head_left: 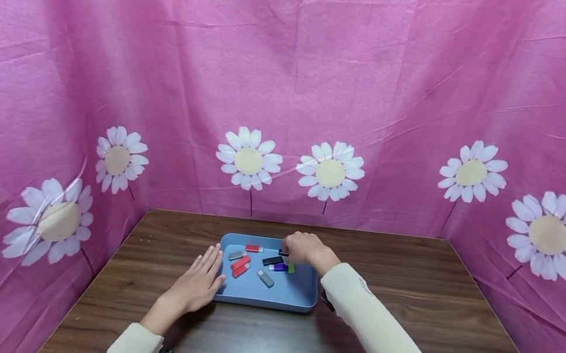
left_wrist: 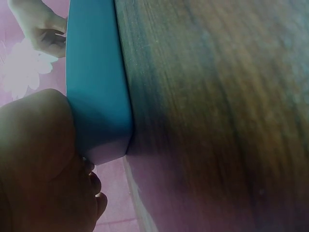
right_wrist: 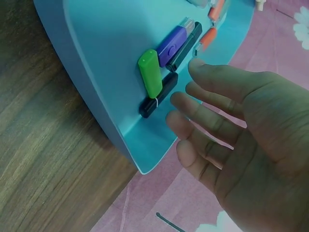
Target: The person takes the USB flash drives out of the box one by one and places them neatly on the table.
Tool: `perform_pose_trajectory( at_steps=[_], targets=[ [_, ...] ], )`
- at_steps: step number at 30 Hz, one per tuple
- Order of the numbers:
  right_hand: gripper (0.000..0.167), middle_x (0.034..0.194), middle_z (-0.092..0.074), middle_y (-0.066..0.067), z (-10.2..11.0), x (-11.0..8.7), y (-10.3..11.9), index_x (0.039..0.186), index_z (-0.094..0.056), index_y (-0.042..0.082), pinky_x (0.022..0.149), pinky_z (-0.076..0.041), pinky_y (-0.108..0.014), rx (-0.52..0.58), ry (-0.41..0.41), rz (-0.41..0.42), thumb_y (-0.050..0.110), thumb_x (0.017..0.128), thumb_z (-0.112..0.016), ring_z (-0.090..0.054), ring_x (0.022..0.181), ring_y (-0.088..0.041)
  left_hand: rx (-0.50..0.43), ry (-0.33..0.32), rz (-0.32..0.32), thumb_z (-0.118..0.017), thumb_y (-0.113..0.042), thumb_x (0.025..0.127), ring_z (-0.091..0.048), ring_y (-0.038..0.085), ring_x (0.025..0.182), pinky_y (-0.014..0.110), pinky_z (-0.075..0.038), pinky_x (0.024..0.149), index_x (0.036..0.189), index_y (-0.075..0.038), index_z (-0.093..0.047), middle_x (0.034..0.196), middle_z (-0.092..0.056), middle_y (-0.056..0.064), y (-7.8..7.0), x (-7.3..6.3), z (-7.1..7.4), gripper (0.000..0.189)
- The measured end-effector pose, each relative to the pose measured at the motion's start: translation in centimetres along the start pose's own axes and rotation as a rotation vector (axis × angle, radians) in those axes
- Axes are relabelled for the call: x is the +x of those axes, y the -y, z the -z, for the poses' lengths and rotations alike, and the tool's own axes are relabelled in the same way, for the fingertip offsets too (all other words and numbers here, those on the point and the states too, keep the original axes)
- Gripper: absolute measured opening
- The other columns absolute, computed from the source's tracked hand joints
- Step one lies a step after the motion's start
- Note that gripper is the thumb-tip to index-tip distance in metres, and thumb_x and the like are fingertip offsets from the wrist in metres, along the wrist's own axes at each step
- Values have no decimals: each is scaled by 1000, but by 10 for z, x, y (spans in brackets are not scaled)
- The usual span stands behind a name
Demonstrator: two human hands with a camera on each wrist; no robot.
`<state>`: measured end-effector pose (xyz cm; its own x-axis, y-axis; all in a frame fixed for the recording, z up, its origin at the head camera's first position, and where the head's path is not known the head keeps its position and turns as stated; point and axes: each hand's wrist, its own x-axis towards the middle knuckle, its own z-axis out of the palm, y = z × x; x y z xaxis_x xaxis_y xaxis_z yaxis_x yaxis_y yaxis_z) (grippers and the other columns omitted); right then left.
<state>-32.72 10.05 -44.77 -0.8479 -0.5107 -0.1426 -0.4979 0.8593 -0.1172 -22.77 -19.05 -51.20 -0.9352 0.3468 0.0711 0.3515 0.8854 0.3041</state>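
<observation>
A shallow blue tray (head_left: pixel 297 293) holds several USB sticks. Flat along its left rim lies my left hand (head_left: pixel 199 280), fingers straight and thumb over the near corner. My right hand (head_left: pixel 304 248) is over the tray's far right part, holding nothing, its fingers loosely bent in the right wrist view. Just beyond those fingertips are a green USB stick (right_wrist: pixel 150 73) and a black one (right_wrist: pixel 166 88) that it partly overlaps. A purple USB stick (right_wrist: pixel 172 46) lies beside another black one (right_wrist: pixel 185 47). Red sticks (head_left: pixel 240 262) and grey sticks (head_left: pixel 265 278) are spread toward the left and middle.
The tray stands on a dark wooden table (head_left: pixel 389 260), near its far edge. A pink curtain (head_left: pixel 294 84) printed with white daisies hangs behind the table and along both sides. The tray's raised wall (left_wrist: pixel 96 77) surrounds the USB sticks.
</observation>
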Motion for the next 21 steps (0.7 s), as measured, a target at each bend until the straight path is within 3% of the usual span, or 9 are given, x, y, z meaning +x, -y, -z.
perform_pose_trajectory(
  at_steps=[8, 15, 21],
  targets=[
    [10, 83, -64, 3, -4, 6, 2, 100, -78, 15, 71, -47, -32, -34, 51, -40, 23, 96, -80, -54, 75, -16, 8, 19, 19, -48, -28, 113, -19, 44, 164, 60, -21, 133, 163, 10, -29, 176, -20, 26, 1, 0, 0, 66],
    [18, 89, -66, 4, -8, 9, 5, 101, -75, 18, 81, -54, -36, -73, 110, -101, 28, 91, -86, -54, 79, -16, 9, 19, 20, -46, -29, 113, -19, 45, 164, 61, -22, 132, 163, 10, -29, 176, -20, 26, 1, 1, 0, 65],
    [24, 89, -66, 5, -12, 12, 7, 97, -73, 17, 82, -57, -36, -101, 145, -98, 25, 84, -92, -56, 80, -15, -36, 2, 7, -48, -28, 112, -19, 47, 163, 64, -21, 131, 163, 11, -29, 175, -20, 27, 4, 1, -3, 66]
  ],
)
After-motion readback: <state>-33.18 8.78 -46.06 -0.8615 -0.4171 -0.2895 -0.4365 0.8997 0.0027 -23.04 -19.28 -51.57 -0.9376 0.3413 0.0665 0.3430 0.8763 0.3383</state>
